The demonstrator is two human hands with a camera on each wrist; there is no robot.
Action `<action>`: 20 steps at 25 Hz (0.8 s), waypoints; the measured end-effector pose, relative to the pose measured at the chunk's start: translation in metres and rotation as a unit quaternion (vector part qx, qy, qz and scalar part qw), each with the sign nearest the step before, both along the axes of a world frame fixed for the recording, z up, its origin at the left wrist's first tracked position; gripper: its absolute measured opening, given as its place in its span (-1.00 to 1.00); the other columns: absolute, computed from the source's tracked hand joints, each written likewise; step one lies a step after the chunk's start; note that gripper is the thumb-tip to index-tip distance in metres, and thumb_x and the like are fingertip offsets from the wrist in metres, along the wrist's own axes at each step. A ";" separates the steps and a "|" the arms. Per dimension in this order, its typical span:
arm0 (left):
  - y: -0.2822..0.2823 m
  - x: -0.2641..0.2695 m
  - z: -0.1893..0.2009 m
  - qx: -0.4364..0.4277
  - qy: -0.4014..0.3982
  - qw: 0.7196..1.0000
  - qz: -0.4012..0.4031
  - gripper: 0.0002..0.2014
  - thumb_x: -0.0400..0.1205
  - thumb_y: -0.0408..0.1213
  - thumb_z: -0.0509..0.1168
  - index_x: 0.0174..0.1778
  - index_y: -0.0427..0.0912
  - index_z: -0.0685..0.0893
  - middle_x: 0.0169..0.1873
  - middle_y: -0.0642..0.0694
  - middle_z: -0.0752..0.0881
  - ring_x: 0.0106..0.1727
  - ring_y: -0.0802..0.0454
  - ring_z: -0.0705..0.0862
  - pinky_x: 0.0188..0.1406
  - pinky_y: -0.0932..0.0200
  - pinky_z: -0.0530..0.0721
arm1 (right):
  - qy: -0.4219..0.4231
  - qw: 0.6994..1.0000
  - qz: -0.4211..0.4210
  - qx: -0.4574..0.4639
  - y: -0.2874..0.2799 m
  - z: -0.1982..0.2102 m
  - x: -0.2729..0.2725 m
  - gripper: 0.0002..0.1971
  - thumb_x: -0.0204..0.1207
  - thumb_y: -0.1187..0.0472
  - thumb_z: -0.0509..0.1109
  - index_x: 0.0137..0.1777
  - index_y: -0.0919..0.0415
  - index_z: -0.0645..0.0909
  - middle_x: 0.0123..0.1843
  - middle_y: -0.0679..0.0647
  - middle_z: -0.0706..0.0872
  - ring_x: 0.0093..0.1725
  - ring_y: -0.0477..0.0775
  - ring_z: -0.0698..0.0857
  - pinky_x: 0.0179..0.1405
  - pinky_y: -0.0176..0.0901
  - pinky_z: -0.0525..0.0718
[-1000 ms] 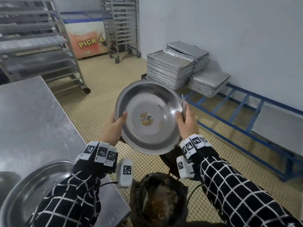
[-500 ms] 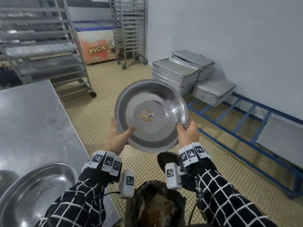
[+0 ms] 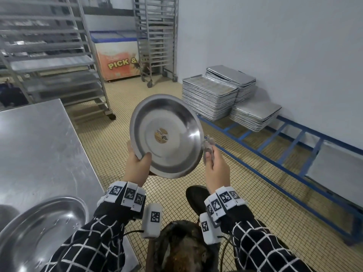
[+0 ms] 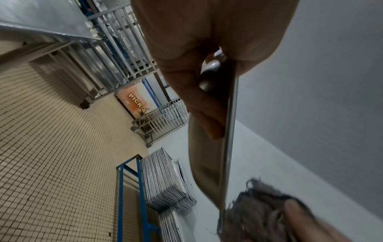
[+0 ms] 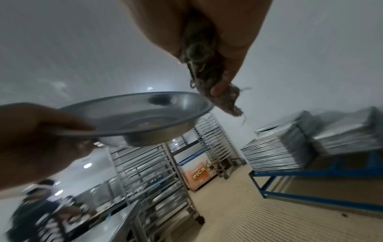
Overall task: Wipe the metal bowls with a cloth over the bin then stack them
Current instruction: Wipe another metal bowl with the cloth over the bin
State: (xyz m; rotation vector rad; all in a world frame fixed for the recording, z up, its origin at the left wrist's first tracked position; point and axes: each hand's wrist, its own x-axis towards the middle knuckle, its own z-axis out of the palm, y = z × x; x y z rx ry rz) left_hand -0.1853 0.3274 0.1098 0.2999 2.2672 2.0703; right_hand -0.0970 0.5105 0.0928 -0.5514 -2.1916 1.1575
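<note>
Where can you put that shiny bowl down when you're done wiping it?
The steel table on the left has bare top between its far edge and the other bowl sitting at the near corner. That bowl could also take it stacked inside. Straight below, the bin fills the space. The blue frame at the wall is crowded with tray stacks.

Head view: high, looking forward and down past both forearms to the metal bowl (image 3: 166, 135), tiled floor (image 3: 117, 146), far tray stacks (image 3: 210, 99). Left wrist view: very close along the left hand (image 4: 199, 54), edge-on to the bowl rim, rolled sideways, floor at left. Right wrist view: low, tilted up along the right hand (image 5: 207, 32) holding the cloth (image 5: 209, 78), bowl near. Shared by all three: bowl, freezer marked PICK & (image 3: 117, 61), wheeled racks (image 3: 155, 36), tray stacks, blue frame (image 3: 284, 152).
</note>
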 end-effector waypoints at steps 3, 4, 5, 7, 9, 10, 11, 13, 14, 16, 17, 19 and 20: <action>0.002 0.004 0.007 -0.004 0.032 0.999 -0.014 -0.54 0.68 -0.44 0.18 0.46 -0.09 0.23 -0.06 0.02 0.57 -0.08 0.13 0.62 -0.18 0.23 0.68 | -0.010 0.979 0.164 0.118 -0.033 -0.001 0.002 -0.67 0.71 0.05 0.09 0.41 0.06 0.46 0.31 -0.08 0.58 0.30 -0.19 0.55 0.21 -0.46 0.52; 0.003 0.006 0.010 -0.003 0.043 0.999 -0.019 -0.57 0.69 -0.43 0.17 0.45 -0.10 0.24 -0.05 0.05 0.56 -0.05 0.18 0.60 -0.19 0.30 0.69 | -0.034 0.957 0.223 0.180 -0.045 -0.006 0.003 -0.62 0.72 0.02 0.06 0.47 0.08 0.42 0.40 -0.06 0.52 0.37 -0.18 0.48 0.34 -0.37 0.44; 0.004 0.007 0.013 -0.003 0.054 0.998 -0.024 -0.60 0.71 -0.41 0.17 0.44 -0.11 0.26 -0.04 0.06 0.55 -0.04 0.20 0.59 -0.25 0.38 0.69 | -0.049 0.934 0.261 0.237 -0.055 -0.012 0.003 -0.57 0.72 -0.02 0.03 0.51 0.10 0.39 0.45 -0.03 0.48 0.41 -0.13 0.45 0.40 -0.28 0.42; 0.004 0.008 0.019 0.006 0.065 0.997 -0.038 -0.64 0.73 -0.34 0.17 0.43 -0.10 0.32 -0.01 0.05 0.58 -0.01 0.17 0.62 -0.29 0.41 0.67 | -0.071 0.918 0.261 0.291 -0.056 -0.024 0.003 -0.49 0.71 -0.09 -0.07 0.57 0.11 0.31 0.50 0.01 0.46 0.46 -0.03 0.44 0.46 -0.13 0.43; 0.000 0.004 0.021 0.028 0.059 0.997 -0.040 -0.69 0.73 -0.30 0.18 0.37 0.03 0.37 0.03 0.01 0.64 0.00 0.11 0.68 -0.24 0.31 0.68 | -0.110 0.916 0.209 0.323 -0.039 -0.030 -0.001 -0.35 0.68 -0.20 -0.29 0.58 0.09 0.30 0.54 0.00 0.44 0.55 0.00 0.35 0.53 -0.01 0.37; -0.002 0.002 0.021 0.035 0.057 0.997 -0.038 -0.70 0.72 -0.29 0.19 0.34 0.08 0.38 0.03 0.00 0.66 -0.02 0.11 0.70 -0.24 0.29 0.69 | -0.134 0.912 0.176 0.345 -0.027 -0.030 -0.002 -0.24 0.62 -0.25 -0.43 0.58 0.09 0.30 0.56 0.00 0.42 0.59 0.01 0.29 0.58 0.02 0.27; -0.004 0.001 0.020 0.038 0.055 0.997 -0.036 -0.70 0.72 -0.29 0.19 0.33 0.10 0.38 0.02 0.01 0.68 -0.04 0.11 0.72 -0.25 0.29 0.69 | -0.158 0.907 0.149 0.360 -0.017 -0.030 -0.003 -0.15 0.55 -0.27 -0.53 0.59 0.09 0.30 0.57 0.00 0.40 0.61 0.02 0.24 0.62 0.01 0.17; -0.003 0.002 0.018 0.038 0.057 0.997 -0.029 -0.66 0.72 -0.27 0.19 0.41 0.04 0.39 0.07 0.00 0.69 -0.01 0.12 0.73 -0.23 0.33 0.70 | -0.163 0.908 0.148 0.355 -0.017 -0.027 -0.004 -0.09 0.50 -0.29 -0.59 0.59 0.10 0.30 0.59 0.03 0.38 0.62 0.02 0.22 0.63 -0.04 0.07; -0.002 0.003 0.018 0.037 0.054 0.997 -0.026 -0.61 0.72 -0.26 0.19 0.48 -0.01 0.36 0.13 -0.02 0.68 0.05 0.12 0.71 -0.20 0.36 0.69 | -0.142 0.916 0.175 0.331 -0.028 -0.024 -0.004 -0.11 0.52 -0.30 -0.56 0.59 0.11 0.30 0.58 0.03 0.39 0.61 0.02 0.24 0.62 -0.06 0.09; 0.002 0.006 0.020 0.037 0.060 0.997 -0.024 -0.55 0.73 -0.28 0.18 0.56 -0.10 0.30 0.18 -0.06 0.63 0.09 0.13 0.66 -0.20 0.48 0.66 | -0.091 0.932 0.229 0.267 -0.057 -0.019 -0.001 -0.26 0.64 -0.25 -0.38 0.58 0.11 0.31 0.55 0.02 0.43 0.57 -0.01 0.32 0.59 -0.09 0.20; 0.003 0.006 0.021 0.037 0.064 0.997 -0.024 -0.54 0.74 -0.29 0.17 0.57 -0.13 0.29 0.18 -0.06 0.61 0.06 0.18 0.63 -0.22 0.54 0.63 | -0.066 0.937 0.236 0.248 -0.068 -0.018 0.001 -0.35 0.68 -0.20 -0.28 0.57 0.12 0.32 0.53 0.01 0.44 0.55 -0.01 0.35 0.56 -0.11 0.27; 0.005 0.005 0.025 0.044 0.064 0.997 -0.025 -0.52 0.74 -0.26 0.17 0.60 -0.12 0.26 0.21 -0.06 0.61 0.06 0.24 0.62 -0.21 0.57 0.61 | -0.044 0.941 0.217 0.255 -0.074 -0.022 0.005 -0.45 0.72 -0.12 -0.17 0.56 0.13 0.33 0.51 0.01 0.47 0.51 -0.01 0.39 0.53 -0.09 0.34; 0.004 0.004 0.027 0.051 0.060 0.996 -0.030 -0.52 0.74 -0.24 0.17 0.60 -0.10 0.27 0.21 -0.04 0.62 0.05 0.25 0.63 -0.20 0.54 0.62 | -0.051 0.937 0.206 0.277 -0.068 -0.025 0.007 -0.46 0.72 -0.10 -0.17 0.55 0.12 0.34 0.50 0.01 0.47 0.51 -0.01 0.39 0.53 -0.07 0.34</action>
